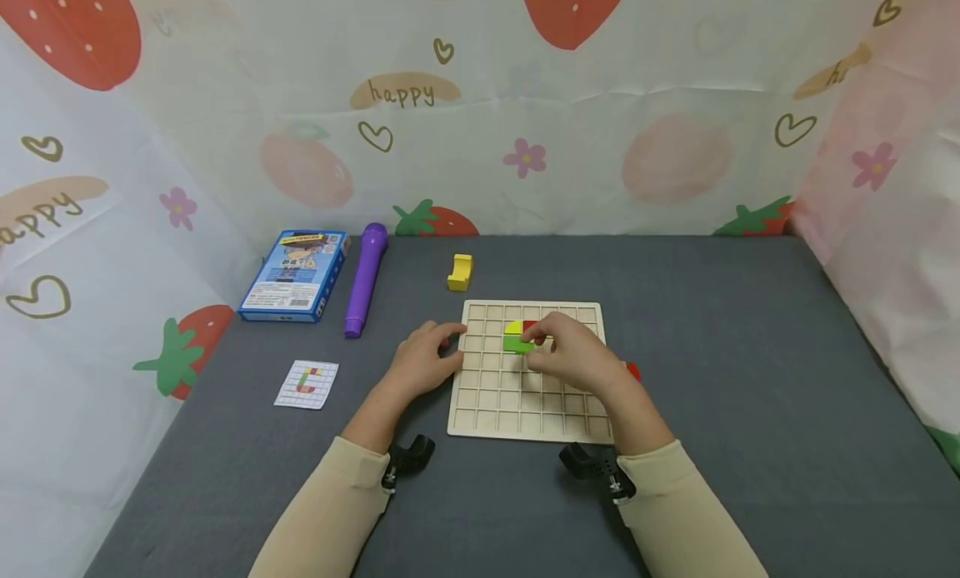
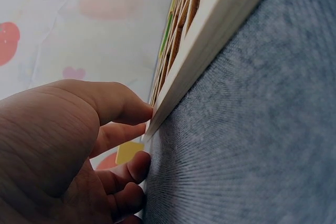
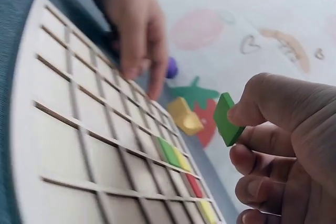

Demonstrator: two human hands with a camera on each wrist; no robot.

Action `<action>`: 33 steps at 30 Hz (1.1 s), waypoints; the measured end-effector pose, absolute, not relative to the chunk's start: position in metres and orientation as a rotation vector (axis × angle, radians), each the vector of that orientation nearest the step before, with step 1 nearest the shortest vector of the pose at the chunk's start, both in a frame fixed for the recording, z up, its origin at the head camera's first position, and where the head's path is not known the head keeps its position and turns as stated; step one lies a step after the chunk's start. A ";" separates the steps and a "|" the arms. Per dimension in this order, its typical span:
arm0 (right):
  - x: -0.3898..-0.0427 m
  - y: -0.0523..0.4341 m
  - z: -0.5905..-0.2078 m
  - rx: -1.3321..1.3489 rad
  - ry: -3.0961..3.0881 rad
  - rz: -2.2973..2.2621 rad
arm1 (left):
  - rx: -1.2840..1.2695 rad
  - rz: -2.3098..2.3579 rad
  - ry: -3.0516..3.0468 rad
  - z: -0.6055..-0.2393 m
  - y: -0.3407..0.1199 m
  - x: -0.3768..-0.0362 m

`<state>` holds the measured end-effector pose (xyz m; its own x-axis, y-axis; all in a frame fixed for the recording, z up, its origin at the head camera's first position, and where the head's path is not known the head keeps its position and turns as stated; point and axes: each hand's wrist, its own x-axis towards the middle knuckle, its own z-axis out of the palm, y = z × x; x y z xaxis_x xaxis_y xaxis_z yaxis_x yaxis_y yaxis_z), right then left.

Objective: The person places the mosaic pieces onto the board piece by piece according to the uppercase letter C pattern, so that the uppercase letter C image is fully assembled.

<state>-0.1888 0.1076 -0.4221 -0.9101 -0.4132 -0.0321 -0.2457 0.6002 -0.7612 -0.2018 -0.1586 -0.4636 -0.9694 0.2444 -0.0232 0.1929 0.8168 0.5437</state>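
Observation:
A pale wooden grid board (image 1: pixel 487 399) lies flat before me. My left hand (image 1: pixel 422 360) touches its left edge with thumb and index fingertips, the other fingers loosely bent in the left wrist view. Over the board, my right hand (image 1: pixel 573 353) pinches a green tile (image 3: pixel 229 120) between thumb and index finger, held up off the grid. Set in the grid in the right wrist view are another green tile (image 3: pixel 169 152), a yellow one (image 3: pixel 182 160), a red one (image 3: pixel 195 184) and a second yellow one (image 3: pixel 207 211). In the head view my right fingers partly cover these.
Behind the board stands a yellow block (image 1: pixel 460 273). A purple microphone-shaped stick (image 1: pixel 366 280) and a blue box (image 1: pixel 295 276) lie at the back left. A pattern card (image 1: pixel 306 384) lies at left. Something red (image 1: pixel 633 370) shows beside my right forearm.

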 end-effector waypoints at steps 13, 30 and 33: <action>-0.180 0.079 -0.439 -0.654 2.830 -0.730 | 0.365 0.848 2.898 -0.461 -0.156 -0.202; -0.177 0.075 -0.440 -0.543 2.950 -0.690 | 0.361 0.860 2.897 -0.461 -0.157 -0.201; -0.181 0.085 -0.434 -0.543 2.871 -0.720 | 0.359 0.863 2.903 -0.462 -0.158 -0.201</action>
<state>-0.1813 0.0846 -0.4343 -0.9266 -0.3740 -0.0396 -0.3110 0.8212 -0.4785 -0.2014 -0.1583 -0.4625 -0.9682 0.2492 -0.0206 0.1975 0.8127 0.5482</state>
